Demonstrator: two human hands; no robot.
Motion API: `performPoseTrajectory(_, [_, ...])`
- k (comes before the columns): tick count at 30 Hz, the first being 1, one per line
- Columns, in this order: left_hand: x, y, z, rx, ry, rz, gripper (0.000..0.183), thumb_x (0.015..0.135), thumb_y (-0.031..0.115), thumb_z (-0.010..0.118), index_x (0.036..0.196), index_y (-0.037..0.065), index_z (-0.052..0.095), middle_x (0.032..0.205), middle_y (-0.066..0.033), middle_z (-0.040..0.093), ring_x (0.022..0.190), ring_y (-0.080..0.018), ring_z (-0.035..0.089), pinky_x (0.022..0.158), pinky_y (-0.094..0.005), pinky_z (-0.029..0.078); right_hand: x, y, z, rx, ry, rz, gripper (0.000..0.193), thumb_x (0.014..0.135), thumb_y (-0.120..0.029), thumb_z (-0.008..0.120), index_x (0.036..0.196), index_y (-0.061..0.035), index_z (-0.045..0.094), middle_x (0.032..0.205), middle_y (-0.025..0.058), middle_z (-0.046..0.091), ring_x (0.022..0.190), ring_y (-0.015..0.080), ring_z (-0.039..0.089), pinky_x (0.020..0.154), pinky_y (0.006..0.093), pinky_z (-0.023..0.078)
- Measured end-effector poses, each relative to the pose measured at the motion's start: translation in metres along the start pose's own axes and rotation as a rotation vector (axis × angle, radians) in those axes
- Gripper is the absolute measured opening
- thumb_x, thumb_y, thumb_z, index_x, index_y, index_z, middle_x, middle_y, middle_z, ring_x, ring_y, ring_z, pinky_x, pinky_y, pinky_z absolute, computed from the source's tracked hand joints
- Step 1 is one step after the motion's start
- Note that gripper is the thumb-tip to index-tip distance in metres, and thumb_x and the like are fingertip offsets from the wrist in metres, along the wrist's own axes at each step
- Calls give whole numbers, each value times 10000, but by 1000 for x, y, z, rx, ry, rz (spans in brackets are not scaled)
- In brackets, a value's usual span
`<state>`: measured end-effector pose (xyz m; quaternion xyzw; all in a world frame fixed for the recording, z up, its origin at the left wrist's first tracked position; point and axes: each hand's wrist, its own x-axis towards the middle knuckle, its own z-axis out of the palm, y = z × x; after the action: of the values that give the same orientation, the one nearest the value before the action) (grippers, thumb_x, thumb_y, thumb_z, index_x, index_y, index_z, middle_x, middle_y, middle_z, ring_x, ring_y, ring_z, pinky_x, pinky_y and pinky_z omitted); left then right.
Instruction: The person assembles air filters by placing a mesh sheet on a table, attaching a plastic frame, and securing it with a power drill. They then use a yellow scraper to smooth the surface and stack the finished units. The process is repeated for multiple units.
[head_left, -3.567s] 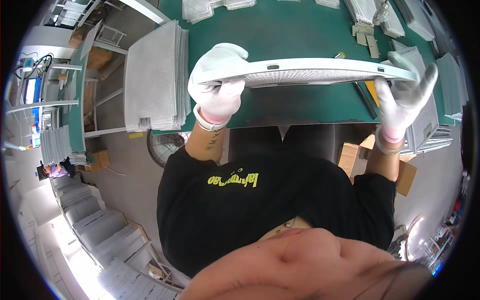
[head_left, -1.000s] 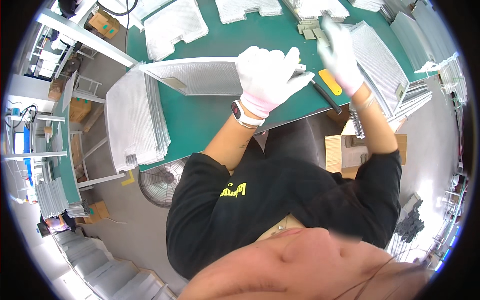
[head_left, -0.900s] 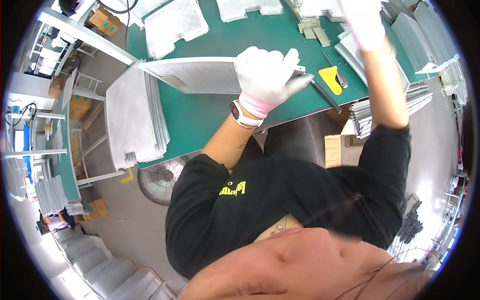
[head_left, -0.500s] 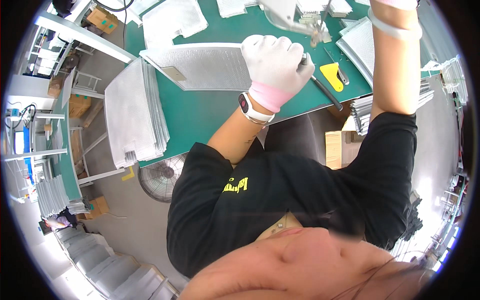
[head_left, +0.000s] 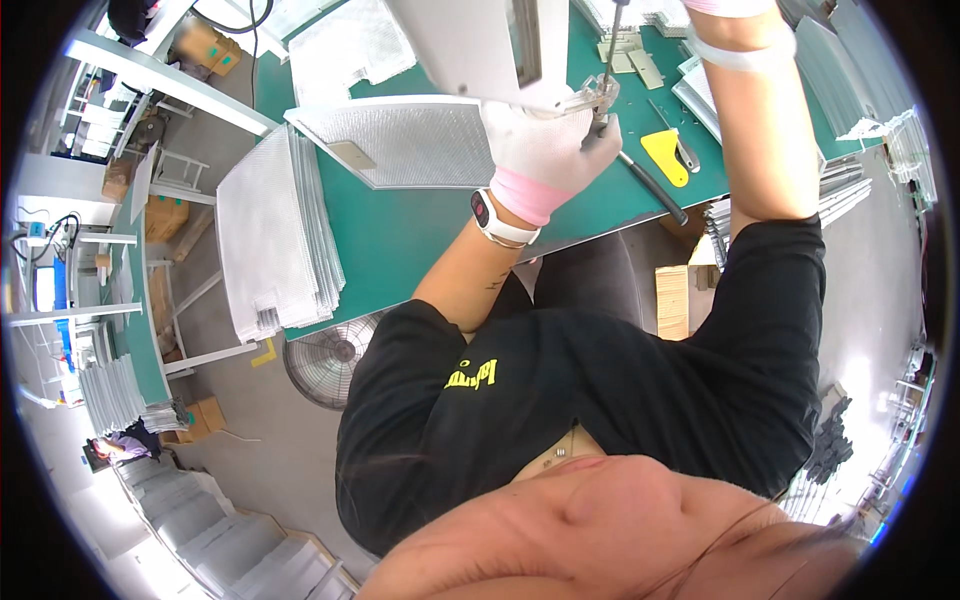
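Note:
My left hand [head_left: 540, 160], in a white glove with a pink cuff, is closed at the right end of a silver mesh-textured panel [head_left: 430, 145]. The panel stands tilted on the green table and bears a beige rectangular plate [head_left: 352, 155]. A white machine head [head_left: 490, 45] with a dark slot hangs over the knuckles. Its clear-guarded tip [head_left: 597, 95] is right by my fingers and partly hides them. My right forearm [head_left: 760, 130] reaches up to the top edge. Only the pink cuff shows there; the hand itself is cut off.
On the green table [head_left: 385, 240] lie a black-handled tool [head_left: 655, 188], a yellow scraper [head_left: 664, 158] and a grey knife [head_left: 687, 155]. Stacked silver panels [head_left: 275, 235] stand at the left. Small beige plates [head_left: 645, 68] lie beyond. A floor fan [head_left: 330, 360] is below the table.
The white machine head has come down and toward me, from the top edge to over my left hand. My right forearm has shifted slightly left and up; the left hand still grips the panel.

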<state>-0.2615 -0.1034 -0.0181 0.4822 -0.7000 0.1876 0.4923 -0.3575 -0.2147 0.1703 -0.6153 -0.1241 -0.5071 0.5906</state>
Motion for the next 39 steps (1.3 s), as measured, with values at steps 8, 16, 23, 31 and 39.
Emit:
performPoseTrajectory(8, [-15,-28,29,-163,120,228,190,678,107,793,827,91,675,729,0,626,642,-215,574,645,-370,448,-30,38,4,385,-80,376,335,956,-194,611,1193,36,560,803,67,641,606,129,591,525,224,470])
performPoseTrajectory(16, [-7,-22,18,-141,27,140,165,750,141,756,863,66,660,659,2,600,549,-209,558,551,-352,433,-39,70,-2,293,189,329,332,948,-144,607,1223,41,591,911,93,701,698,133,661,560,245,513])
performPoseTrajectory(23, [-15,-19,16,268,62,273,367,864,361,707,850,-1,641,739,-67,623,602,-248,587,557,-371,463,-48,67,2,228,266,300,301,953,-150,609,1199,24,595,897,83,689,700,130,654,562,243,512])
performPoseTrajectory(31, [-25,-26,27,77,73,147,266,728,309,772,918,127,730,824,-21,663,718,-252,621,653,-386,470,-50,63,7,158,315,245,267,958,-156,612,1172,4,600,882,72,676,703,126,645,563,241,510])
performPoseTrajectory(39, [-21,-16,10,-2,222,191,243,681,304,800,793,135,668,646,0,519,593,-213,519,626,-380,394,-37,49,15,69,360,94,232,963,-162,614,1144,-17,604,866,61,663,705,122,637,565,238,508])
